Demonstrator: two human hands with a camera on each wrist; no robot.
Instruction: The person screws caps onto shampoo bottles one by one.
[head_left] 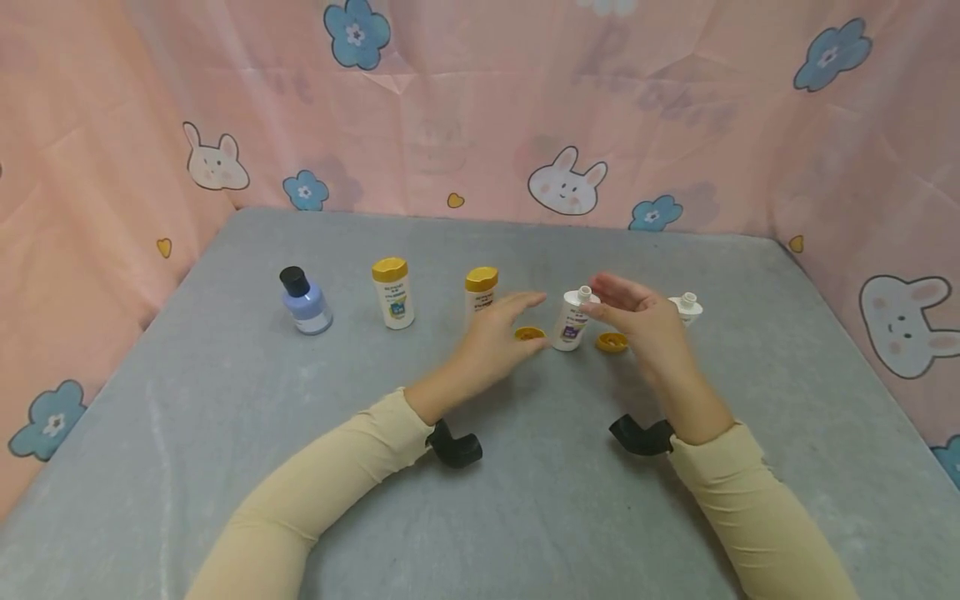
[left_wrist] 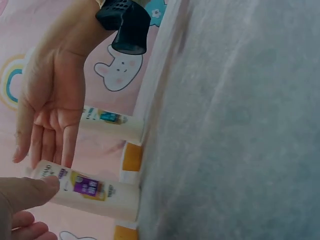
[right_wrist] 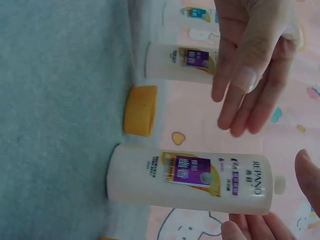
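Observation:
A white shampoo-type bottle (head_left: pixel 570 325) with a purple label stands upright and uncapped between the two hands. My right hand (head_left: pixel 648 325) is at its top, fingers loosely extended behind the shoulder; in the right wrist view its thumb (right_wrist: pixel 307 175) is apart from the small nozzle (right_wrist: pixel 279 184). My left hand (head_left: pixel 495 335) hovers to the left, thumb and fingers spread, with nothing between them. A yellow cap (head_left: pixel 529 333) lies between the left hand and the bottle, and another yellow cap (head_left: pixel 612 342) sits beside the bottle's right side.
Another uncapped white bottle (head_left: pixel 686 307) is partly hidden behind the right hand. To the left stand a yellow-capped bottle (head_left: pixel 481 283), a second yellow-capped bottle (head_left: pixel 395 296) and a blue bottle (head_left: pixel 307 312) with a black cap. A pink patterned curtain (head_left: pixel 465 108) surrounds the grey table (head_left: pixel 540 517).

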